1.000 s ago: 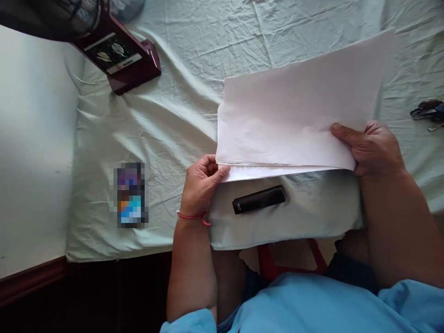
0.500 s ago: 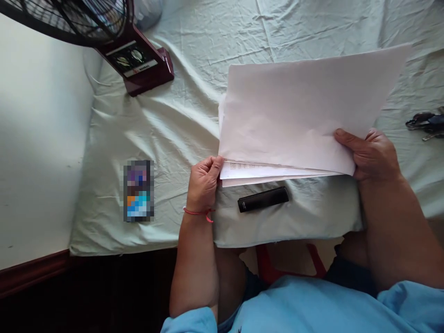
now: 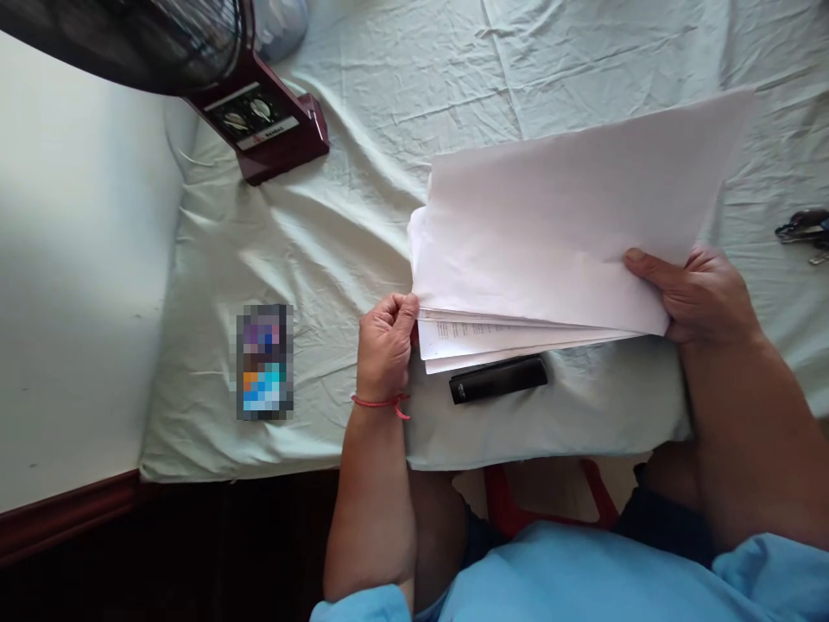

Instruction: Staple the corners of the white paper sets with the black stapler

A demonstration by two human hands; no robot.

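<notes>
A stack of white paper sheets (image 3: 557, 233) is lifted at an angle over the pale green cloth (image 3: 337, 225). My left hand (image 3: 385, 345), a red thread at its wrist, pinches the stack's lower left corner, where the lower sheets fan out and show printed lines. My right hand (image 3: 699, 294) grips the stack's lower right corner, thumb lying on the top sheet. A black stapler (image 3: 498, 378) lies on the cloth just under the papers' near edge, between my two hands.
A dark red fan base (image 3: 265, 121) stands at the back left with its grille above. A blurred phone-like object (image 3: 264, 361) lies left of my left hand. Keys (image 3: 803, 229) rest at the right edge. A red stool (image 3: 505, 505) shows below the table's front edge.
The lower sheets have fanned out further at the left corner, and my left hand's fingers have closed on that corner. The view has shifted slightly; my right hand keeps its grip.
</notes>
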